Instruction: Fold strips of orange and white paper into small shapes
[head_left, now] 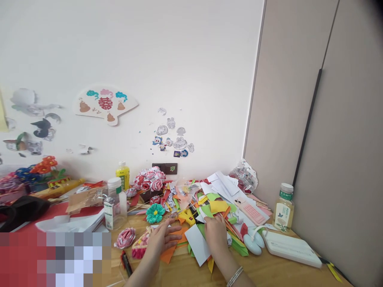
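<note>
Loosely, left hand (163, 238) lies open on orange paper (168, 253); right hand (214, 236), palm-down, grip unclear.

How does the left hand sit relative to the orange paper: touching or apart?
Touching. The head view shows the left hand lying flat, its fingers spread directly over the orange paper, with no gap visible.

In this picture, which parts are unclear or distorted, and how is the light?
Head view: soft, even light, no hard shadows on the table; a pixelated block hides the lower left corner; wall stickers at the left edge are smeared; cupboard doors lean from lens distortion; the upper right corner is dark; left hand and right hand look slightly soft.
</note>
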A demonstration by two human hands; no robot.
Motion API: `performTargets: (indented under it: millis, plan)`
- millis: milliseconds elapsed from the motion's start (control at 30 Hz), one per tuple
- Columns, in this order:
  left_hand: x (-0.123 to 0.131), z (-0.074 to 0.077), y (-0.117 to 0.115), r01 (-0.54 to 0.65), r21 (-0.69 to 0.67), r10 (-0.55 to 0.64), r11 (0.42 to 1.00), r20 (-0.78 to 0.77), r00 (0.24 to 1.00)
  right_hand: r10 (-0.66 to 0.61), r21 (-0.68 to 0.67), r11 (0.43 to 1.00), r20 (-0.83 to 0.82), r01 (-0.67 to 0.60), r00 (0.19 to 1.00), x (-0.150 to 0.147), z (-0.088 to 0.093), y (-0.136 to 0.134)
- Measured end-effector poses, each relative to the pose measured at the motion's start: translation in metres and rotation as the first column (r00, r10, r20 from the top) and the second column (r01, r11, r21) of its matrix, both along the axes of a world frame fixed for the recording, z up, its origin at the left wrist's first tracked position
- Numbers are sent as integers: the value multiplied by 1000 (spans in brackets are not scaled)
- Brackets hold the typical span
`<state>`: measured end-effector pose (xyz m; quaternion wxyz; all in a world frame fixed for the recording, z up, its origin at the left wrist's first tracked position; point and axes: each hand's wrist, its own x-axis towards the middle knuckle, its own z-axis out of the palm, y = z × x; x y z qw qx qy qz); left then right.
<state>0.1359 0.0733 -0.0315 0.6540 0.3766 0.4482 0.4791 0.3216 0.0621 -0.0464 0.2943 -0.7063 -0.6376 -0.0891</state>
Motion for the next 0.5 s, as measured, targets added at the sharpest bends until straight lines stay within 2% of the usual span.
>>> performTargets:
  millis: [100, 233, 400, 500]
  plan:
    - [1, 1, -1, 23, -11, -23, 1000, -21, 1000, -48, 13, 999, 89, 47, 995, 1, 0, 2]
    - [2, 2, -2, 27, -18, -28, 999, -51, 998, -23, 36, 999, 175, 17, 984, 0, 0, 0]
    - [3, 2, -4, 53, 0, -53, 999, -84, 995, -94, 15, 996, 177, 93, 980, 0, -4, 0]
    - [3, 3, -4, 52, 11, -50, 999, -96, 994, -80, 3, 997, 149, 80, 986, 2, -5, 3]
